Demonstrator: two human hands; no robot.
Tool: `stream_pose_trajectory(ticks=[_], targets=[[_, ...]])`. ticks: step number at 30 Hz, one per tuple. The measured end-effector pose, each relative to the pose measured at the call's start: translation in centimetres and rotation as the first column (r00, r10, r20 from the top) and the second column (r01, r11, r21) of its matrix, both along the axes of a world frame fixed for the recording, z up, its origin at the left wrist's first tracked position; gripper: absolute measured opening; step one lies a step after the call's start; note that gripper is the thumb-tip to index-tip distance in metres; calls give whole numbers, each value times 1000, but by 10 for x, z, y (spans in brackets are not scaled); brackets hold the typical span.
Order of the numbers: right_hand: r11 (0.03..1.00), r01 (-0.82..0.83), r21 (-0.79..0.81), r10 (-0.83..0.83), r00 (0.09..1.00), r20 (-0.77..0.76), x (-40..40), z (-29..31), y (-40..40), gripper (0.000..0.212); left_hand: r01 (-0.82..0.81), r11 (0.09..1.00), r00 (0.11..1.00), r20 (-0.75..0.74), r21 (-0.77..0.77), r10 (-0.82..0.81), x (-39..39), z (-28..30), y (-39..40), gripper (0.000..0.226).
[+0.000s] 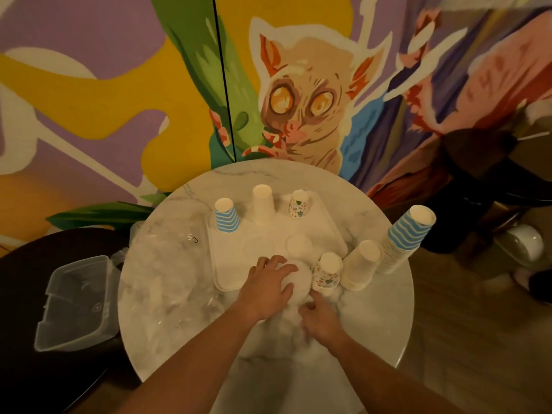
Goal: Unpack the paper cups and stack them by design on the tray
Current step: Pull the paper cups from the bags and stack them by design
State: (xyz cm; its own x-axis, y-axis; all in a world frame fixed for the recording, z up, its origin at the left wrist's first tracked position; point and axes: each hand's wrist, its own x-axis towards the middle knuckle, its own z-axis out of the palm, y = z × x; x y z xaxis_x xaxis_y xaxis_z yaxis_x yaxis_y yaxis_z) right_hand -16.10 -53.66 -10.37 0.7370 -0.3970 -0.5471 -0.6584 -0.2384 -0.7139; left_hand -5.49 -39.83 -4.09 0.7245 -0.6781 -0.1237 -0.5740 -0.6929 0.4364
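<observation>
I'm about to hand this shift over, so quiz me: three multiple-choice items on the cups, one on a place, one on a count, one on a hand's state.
1. Where is the tall blue-striped stack?
A. on the tray
B. on the table right of the tray
C. in the plastic box

2. How many inverted cups stand along the tray's far edge?
A. one
B. three
C. five

3. What is the left hand doing?
A. lying flat on the bare table
B. hanging clear above the tray
C. holding a white cup stack

Answers:
1 B: it stands on the marble table, beyond the tray's right edge.
2 B: a blue-striped cup, a plain white cup and a patterned cup stand in a row.
3 C: its fingers curl over the white stack at the tray's near edge.
</observation>
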Motion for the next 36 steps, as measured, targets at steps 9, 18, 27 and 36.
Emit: stream_pose_trajectory(ticks=[9,18,27,36], targets=[[996,-88,30,87,996,28,-5,2,-5,46,-109,994,992,-61,-13,108,-9,4,9,43],[989,-110,102,112,994,-16,-14,29,-19,11,-256,951,965,-100,-171,242,-15,18,10,38],[955,-232,188,246,968,-56,-22,45,-48,24,-340,894,940,-72,-292,334,-29,25,0,54],[939,-264,222,257,964,64,-26,66,-62,26,-370,846,926,-85,-383,367,-50,36,-18,31]])
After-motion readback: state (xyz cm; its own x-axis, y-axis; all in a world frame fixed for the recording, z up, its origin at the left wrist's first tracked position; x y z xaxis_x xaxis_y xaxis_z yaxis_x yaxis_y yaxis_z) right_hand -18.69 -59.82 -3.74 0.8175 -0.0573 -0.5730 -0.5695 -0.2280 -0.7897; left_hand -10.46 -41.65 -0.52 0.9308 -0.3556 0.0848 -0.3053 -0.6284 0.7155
